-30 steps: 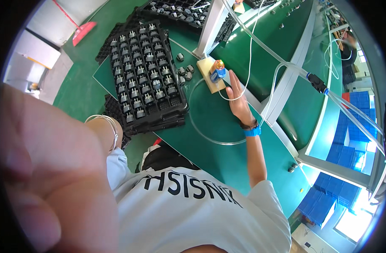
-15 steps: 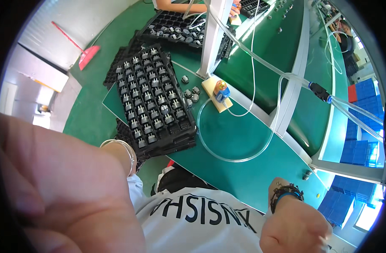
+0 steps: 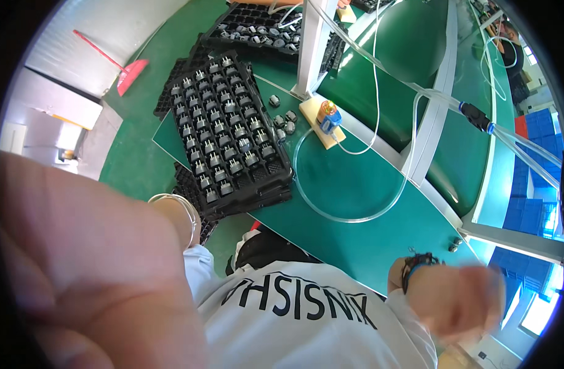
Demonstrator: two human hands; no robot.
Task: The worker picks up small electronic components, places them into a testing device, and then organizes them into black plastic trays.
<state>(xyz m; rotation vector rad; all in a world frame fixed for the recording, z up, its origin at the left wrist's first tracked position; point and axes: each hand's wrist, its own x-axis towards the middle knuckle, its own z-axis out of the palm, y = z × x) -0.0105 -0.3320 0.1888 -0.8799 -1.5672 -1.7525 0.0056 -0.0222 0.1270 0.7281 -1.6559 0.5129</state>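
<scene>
My left hand (image 3: 103, 264) looms very close at the lower left, with a thin bangle at its wrist. Its fingers are mostly cut off or out of focus, so what it holds, if anything, is hidden. At the lower right, my right hand (image 3: 460, 301), with dark and blue bracelets, is smeared by motion beyond the table edge. A black tray (image 3: 257, 192) lies at the left of the green table (image 3: 343, 246), its pockets filled with rows of grey pronged plug parts (image 3: 215, 126). Two small metallic parts (image 3: 455, 243) lie nearest my right hand.
Beside the tray lie several loose plug parts (image 3: 288, 123). A pale block (image 3: 312, 117) carries a blue-and-amber fitting (image 3: 328, 117) with a clear hose (image 3: 356, 219) looping over the table. A white post (image 3: 312, 52) stands behind. Another filled tray (image 3: 257, 31) is farther back, near a co-worker's arm.
My right hand has moved right and slightly up, and is now blurred. My left hand stays close at the lower left. The whole view has shifted slightly, and the co-worker's arm shows less.
</scene>
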